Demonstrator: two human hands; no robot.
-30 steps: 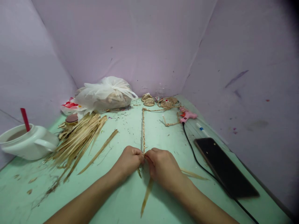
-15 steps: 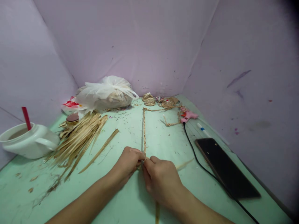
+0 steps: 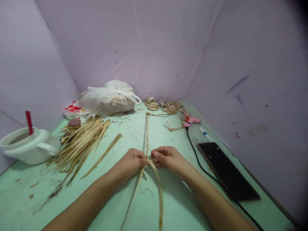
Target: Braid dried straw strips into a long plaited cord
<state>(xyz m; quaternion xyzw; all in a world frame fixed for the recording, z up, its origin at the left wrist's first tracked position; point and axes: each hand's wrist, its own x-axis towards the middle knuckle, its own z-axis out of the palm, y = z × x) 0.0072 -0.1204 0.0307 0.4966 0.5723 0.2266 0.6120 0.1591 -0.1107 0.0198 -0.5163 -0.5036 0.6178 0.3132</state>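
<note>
- The left hand [image 3: 132,162] has its grip pinched closed, thumb against finger, on the near end of the braid [image 3: 147,134].
- The braid runs straight from that grip towards 12 o'clock over the tabletop [image 3: 130,125]; at its far end a thin cord [image 3: 160,114] turns off to 3 o'clock.
- Below the left grip, two loose strands hang out of the braid: a narrow strand [image 3: 134,195] towards 7 o'clock and a wider strand [image 3: 160,195] towards 5, bending down to 6.
- The right hand [image 3: 169,157] is just beside the braid's near end, at 3 o'clock from the left grip. Its fingers are loosely curled with the thumb near them; whether it has hold of or touches the wider strand, I cannot tell.
- At 10 o'clock from the left grip lies a single strip [image 3: 103,156], with the leaf bundle [image 3: 84,138] beyond it and a white pot [image 3: 40,149] past that, towards 9.
- At 11 o'clock, against the wall, sits a plastic bag [image 3: 108,98].
- At 1 to 2 o'clock lies a pink glue gun [image 3: 191,121]; the phone [image 3: 228,171] is near 3.
</note>
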